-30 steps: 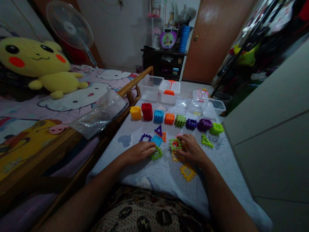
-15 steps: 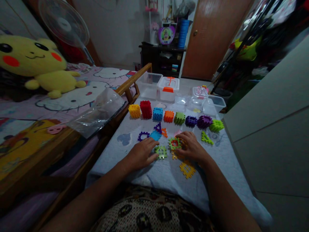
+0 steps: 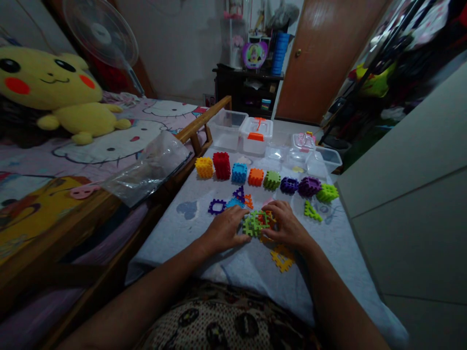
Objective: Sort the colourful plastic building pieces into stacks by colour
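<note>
My left hand [image 3: 229, 228] grips a light green square interlocking tile [image 3: 249, 227] between thumb and fingers. My right hand [image 3: 286, 223] pinches another green tile [image 3: 261, 218] by its right edge. The two tiles meet and partly overlap over the table. Just below my right hand lies a yellow window tile [image 3: 282, 258]. Orange and red pieces show partly behind the right tile. Past my left fingertips are a blue tile [image 3: 235, 202], a purple square frame [image 3: 217, 206], a purple triangle tile [image 3: 239, 194] and a small orange tile [image 3: 248, 201].
Stacks of tiles sorted by colour stand in a row, from a yellow stack [image 3: 204, 167] to a lime stack [image 3: 327, 192]. A lime triangle tile [image 3: 313, 211] lies at the right. Clear plastic boxes [image 3: 229, 129] stand behind. A wooden bed rail [image 3: 188, 131] borders the left.
My left hand has moved right, bringing its green tile against the one in my right hand. The tiles were apart before. The camera view has shifted slightly.
</note>
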The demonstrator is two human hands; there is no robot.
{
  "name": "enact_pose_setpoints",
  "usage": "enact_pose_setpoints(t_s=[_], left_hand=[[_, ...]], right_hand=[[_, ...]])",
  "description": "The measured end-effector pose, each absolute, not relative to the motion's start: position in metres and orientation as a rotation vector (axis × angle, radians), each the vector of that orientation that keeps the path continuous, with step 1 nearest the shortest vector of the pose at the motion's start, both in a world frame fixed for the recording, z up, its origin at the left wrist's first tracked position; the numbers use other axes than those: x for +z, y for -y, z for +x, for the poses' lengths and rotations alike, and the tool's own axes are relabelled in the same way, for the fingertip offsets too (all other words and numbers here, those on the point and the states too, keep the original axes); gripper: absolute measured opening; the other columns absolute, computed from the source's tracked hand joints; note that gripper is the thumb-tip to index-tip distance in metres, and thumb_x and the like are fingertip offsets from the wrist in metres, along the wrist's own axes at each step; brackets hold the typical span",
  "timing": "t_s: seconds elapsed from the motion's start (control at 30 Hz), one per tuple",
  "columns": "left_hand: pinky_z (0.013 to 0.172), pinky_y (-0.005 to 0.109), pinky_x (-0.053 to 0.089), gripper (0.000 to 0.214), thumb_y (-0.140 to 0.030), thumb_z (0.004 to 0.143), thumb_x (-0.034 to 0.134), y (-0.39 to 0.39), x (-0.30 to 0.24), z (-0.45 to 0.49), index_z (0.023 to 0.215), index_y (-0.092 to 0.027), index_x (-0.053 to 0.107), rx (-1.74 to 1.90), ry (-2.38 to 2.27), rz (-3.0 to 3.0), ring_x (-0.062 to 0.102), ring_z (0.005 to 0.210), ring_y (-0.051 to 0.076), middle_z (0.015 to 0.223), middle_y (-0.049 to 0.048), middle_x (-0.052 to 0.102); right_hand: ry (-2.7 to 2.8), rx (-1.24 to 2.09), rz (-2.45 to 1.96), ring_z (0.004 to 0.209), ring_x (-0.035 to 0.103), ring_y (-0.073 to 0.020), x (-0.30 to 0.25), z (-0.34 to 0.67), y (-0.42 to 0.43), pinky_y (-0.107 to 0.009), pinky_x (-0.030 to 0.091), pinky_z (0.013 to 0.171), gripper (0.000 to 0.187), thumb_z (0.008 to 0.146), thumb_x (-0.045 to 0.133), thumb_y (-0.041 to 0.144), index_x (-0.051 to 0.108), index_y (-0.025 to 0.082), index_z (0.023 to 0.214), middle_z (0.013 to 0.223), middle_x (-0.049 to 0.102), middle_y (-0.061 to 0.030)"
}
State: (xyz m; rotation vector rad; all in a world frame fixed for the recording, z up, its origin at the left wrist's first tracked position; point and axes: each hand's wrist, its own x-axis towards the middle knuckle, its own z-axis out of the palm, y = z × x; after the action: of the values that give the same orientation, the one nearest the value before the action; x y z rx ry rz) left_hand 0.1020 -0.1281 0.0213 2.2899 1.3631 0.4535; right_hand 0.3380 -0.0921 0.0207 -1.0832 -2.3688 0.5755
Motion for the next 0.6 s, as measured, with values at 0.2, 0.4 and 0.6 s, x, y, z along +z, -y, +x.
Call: enact_pose_setpoints(t_s=[0.2, 0.4, 0.6], left_hand=[[0.101, 0.047, 0.044, 0.080, -0.038, 0.073, 0.078, 0.128, 0.008, 0.103, 0.140, -0.020, 0.038, 0.516, -1.337, 2.265, 0.052, 0.118, 0.031, 0.128, 0.0130, 0.053], [0.097, 0.044, 0.046, 0.063, -0.043, 0.074, 0.076, 0.127, 0.010, 0.105, 0.126, -0.018, 0.050, 0.490, -1.318, 2.321, 0.054, 0.111, 0.029, 0.120, 0.0111, 0.056], [0.092, 0.042, 0.048, 0.045, -0.038, 0.077, 0.073, 0.122, 0.016, 0.109, 0.114, -0.019, 0.055, 0.425, -1.308, 2.362, 0.055, 0.105, 0.028, 0.112, 0.0096, 0.059]], right_hand=[[2.459, 0.532, -1.053, 0.112, 0.048, -0.0305, 0.019, 0.326, 0.097, -0.051, 0.039, 0.101, 0.042, 0.070, 0.078, 0.033, 0.063, 0.026, 0.108, 0.112, 0.058, -0.0085], [2.492, 0.477, -1.027, 0.111, 0.048, -0.0307, 0.018, 0.321, 0.099, -0.053, 0.036, 0.105, 0.045, 0.069, 0.079, 0.037, 0.062, 0.024, 0.108, 0.110, 0.058, -0.0090], [2.498, 0.504, -1.026, 0.111, 0.048, -0.0306, 0.019, 0.323, 0.099, -0.053, 0.038, 0.104, 0.042, 0.071, 0.079, 0.041, 0.064, 0.025, 0.106, 0.110, 0.058, -0.0091]])
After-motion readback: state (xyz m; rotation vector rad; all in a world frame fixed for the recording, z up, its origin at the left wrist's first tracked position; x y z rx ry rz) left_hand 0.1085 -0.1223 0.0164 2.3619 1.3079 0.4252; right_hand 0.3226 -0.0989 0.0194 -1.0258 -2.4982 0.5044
